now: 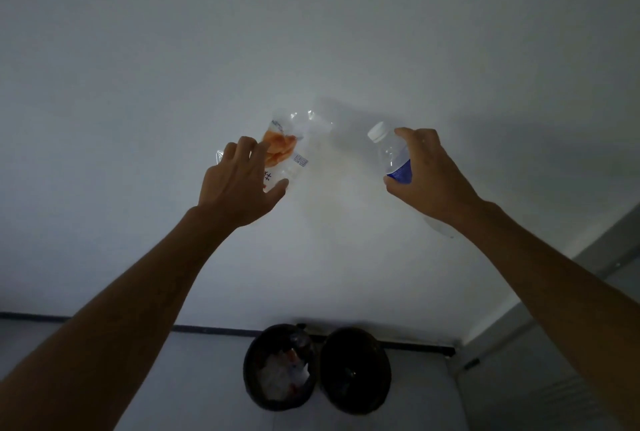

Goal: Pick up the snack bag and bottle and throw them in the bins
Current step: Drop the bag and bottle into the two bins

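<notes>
My left hand [242, 181] grips a clear snack bag [287, 143] with orange contents, held up in front of the white wall. My right hand [429, 174] holds a clear plastic bottle [393, 153] with a white cap and blue label, tilted with the cap up and to the left. Both arms are stretched forward, hands apart. Far below them, two dark round bins stand side by side on the floor by the wall: the left bin [252, 361] holds white and coloured rubbish, the right bin [356, 371] looks dark inside.
A white wall [311, 32] fills most of the view, with a dark baseboard [207, 329] along the floor. A grey door or panel [588, 292] runs down the right side next to the bins. The room is dim.
</notes>
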{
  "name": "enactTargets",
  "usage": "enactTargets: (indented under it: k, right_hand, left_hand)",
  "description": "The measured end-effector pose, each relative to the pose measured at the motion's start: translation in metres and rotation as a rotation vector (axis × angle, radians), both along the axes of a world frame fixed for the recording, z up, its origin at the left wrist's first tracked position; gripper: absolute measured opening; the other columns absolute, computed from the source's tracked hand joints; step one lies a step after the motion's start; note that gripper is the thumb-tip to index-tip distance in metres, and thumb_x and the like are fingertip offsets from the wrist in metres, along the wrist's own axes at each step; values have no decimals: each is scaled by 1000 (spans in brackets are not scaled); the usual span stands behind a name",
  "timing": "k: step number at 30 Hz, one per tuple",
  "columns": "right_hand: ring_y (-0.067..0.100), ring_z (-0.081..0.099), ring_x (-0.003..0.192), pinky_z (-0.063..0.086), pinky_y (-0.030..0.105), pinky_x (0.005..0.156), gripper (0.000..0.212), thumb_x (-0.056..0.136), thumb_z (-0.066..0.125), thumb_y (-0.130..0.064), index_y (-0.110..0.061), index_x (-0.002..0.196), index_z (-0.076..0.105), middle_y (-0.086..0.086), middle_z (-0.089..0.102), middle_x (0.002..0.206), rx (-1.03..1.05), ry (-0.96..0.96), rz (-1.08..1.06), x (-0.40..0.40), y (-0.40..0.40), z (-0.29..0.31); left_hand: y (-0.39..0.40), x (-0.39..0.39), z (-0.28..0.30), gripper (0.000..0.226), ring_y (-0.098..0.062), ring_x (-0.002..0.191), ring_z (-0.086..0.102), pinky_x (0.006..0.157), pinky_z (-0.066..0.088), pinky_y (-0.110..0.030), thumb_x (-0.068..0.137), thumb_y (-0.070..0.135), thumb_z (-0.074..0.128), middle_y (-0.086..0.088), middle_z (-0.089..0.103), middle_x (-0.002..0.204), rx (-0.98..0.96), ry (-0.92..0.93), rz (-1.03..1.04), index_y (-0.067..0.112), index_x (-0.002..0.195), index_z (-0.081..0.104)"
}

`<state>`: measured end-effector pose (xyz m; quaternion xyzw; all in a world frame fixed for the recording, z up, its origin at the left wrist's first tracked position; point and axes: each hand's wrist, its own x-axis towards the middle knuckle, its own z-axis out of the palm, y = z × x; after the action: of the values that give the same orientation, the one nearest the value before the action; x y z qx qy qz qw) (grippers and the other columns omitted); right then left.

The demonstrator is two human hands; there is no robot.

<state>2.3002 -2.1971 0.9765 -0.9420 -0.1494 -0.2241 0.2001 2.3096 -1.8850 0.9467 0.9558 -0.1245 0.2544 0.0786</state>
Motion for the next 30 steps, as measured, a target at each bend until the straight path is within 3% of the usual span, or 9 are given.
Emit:
enactTargets:
  k: [8, 14, 25, 30]
  right_hand:
    - [29, 53, 104, 54, 43, 82, 77, 68, 78, -26, -19, 132, 36, 14, 42, 128, 33, 111, 28, -2, 1, -81]
    - [28, 52, 103, 47, 33, 79, 73, 68, 79, -24, -14, 128, 37, 14, 41, 127, 71, 192, 28, -12, 0, -173]
    - [21, 51, 103, 48, 34, 77, 78, 69, 76, -28, -17, 133, 32, 5, 37, 130, 151, 292, 9, -21, -13, -396]
    - [20, 52, 95, 42, 29, 73, 78, 69, 76, -28, -19, 131, 31, 6, 38, 129, 170, 345, -4, -23, -15, -503]
  left_hand:
    - [6, -10, -85, 68, -32, 103, 49, 57, 41, -36, 79, 52, 60, -12, 47, 121, -30, 104, 7, 14, 131, 40]
    - [3, -27, -180, 68, -32, 103, 49, 60, 51, -44, 78, 49, 62, -14, 47, 120, -49, 233, 11, 14, 131, 39]
    - [-11, -39, -419, 70, -31, 105, 48, 62, 48, -41, 80, 54, 59, -13, 45, 122, -36, 465, 62, 18, 135, 36]
    - [-14, -42, -519, 75, -30, 103, 48, 62, 50, -40, 80, 68, 38, -13, 49, 119, -51, 531, 52, 18, 136, 39]
